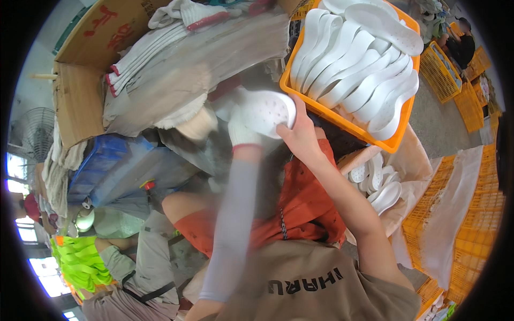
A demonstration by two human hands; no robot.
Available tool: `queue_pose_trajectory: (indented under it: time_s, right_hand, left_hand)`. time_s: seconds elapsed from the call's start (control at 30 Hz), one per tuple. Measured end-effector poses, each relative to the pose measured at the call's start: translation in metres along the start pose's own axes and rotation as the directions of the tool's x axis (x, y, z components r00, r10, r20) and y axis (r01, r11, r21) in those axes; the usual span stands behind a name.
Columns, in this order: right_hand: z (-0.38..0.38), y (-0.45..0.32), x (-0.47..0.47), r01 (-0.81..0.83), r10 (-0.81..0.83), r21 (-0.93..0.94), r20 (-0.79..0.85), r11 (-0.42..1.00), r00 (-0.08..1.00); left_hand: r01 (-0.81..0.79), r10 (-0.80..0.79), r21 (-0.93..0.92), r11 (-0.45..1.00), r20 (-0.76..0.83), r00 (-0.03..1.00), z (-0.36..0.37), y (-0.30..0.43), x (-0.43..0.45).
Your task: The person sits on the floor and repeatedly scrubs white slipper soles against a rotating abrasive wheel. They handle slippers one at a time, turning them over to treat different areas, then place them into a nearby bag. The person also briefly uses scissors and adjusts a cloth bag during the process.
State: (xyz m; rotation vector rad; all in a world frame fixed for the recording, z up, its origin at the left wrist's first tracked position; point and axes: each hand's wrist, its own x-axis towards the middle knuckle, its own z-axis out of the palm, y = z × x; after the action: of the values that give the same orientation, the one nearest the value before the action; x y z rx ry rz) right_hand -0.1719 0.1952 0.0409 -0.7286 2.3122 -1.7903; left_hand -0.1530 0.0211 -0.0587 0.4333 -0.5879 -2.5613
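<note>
A white shoe insole [270, 111] with small dimples on its face is held over my lap. My right hand [299, 132], bare, grips the insole's near rounded end, its thumb on the dimpled face. My left hand [242, 130] wears a white knit glove with a red cuff and a pale arm sleeve, and it holds the insole around its middle. Motion blurs the left hand and the insole's far end. Just left of them is a pale, rounded blurred part [196, 124], possibly a buffing wheel, under a cardboard cover [233, 44].
An orange plastic crate [389, 147] packed with white insoles [353, 60] stands ahead right. Below it, a lined container [413, 180] holds more insoles [377, 176]. White gloves [148, 52] lie on the cardboard. A seated person [156, 257] is at left; another person [461, 44] is far right.
</note>
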Motion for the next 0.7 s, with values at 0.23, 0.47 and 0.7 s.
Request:
queue_pose_trajectory:
  time_s: [0.23,0.47,0.7]
  right_hand:
    - [0.045,-0.009,0.022,-0.048,0.047,-0.043,-0.042,0.998,0.998]
    - [0.075,-0.013,0.038,-0.071,0.077,-0.174,0.027,0.982,0.997]
    - [0.093,0.018,0.084,-0.019,0.085,-0.305,0.204,0.952,0.975]
  left_hand:
    - [-0.067,0.065,-0.018,0.998,-0.077,0.995,-0.021,0.012,0.033]
    - [0.125,-0.063,0.264,0.956,-0.233,0.970,-0.093,0.047,0.057]
    - [-0.010,0.336,0.978,-0.209,0.081,0.938,-0.099,0.075,-0.012]
